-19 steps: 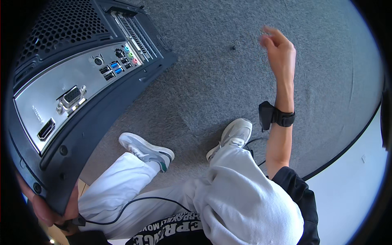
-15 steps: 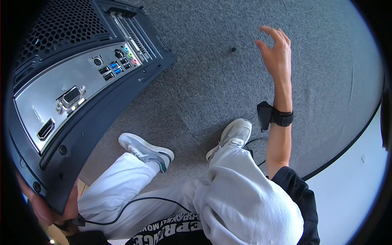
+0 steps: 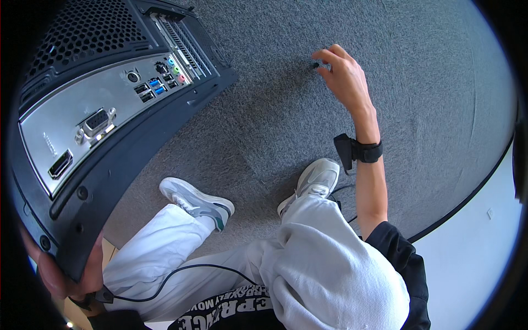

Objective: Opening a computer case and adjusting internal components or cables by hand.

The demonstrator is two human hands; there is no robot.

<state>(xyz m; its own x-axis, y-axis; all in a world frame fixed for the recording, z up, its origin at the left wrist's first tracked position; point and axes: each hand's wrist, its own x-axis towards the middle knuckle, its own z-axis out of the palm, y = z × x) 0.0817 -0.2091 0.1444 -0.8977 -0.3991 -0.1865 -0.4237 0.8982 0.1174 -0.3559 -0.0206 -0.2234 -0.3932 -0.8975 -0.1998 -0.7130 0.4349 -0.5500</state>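
A black desktop computer case (image 3: 144, 124) is held up at the left, tilted, its back panel with ports facing me. My left hand (image 3: 94, 270) is closed around the lower corner of the case, fingers on one side and thumb side on the other. On the grey carpet lies a small black piece (image 3: 315, 65), too small to make out its kind. My right hand (image 3: 344, 80) reaches down to it, thumb and forefinger apart on either side of it. Whether the fingertips touch the piece cannot be seen clearly.
Grey carpet (image 3: 264, 121) spreads under the case and my feet. My two light sneakers (image 3: 198, 201) stand below the case. A black cable (image 3: 192, 267) runs from my left wrist across my lap. A white wall (image 3: 473, 247) rises at the lower right.
My right hand has moved left and down to the small black piece, its fingers drawing closer together. The case has shifted very slightly in my left hand, which still grips it.
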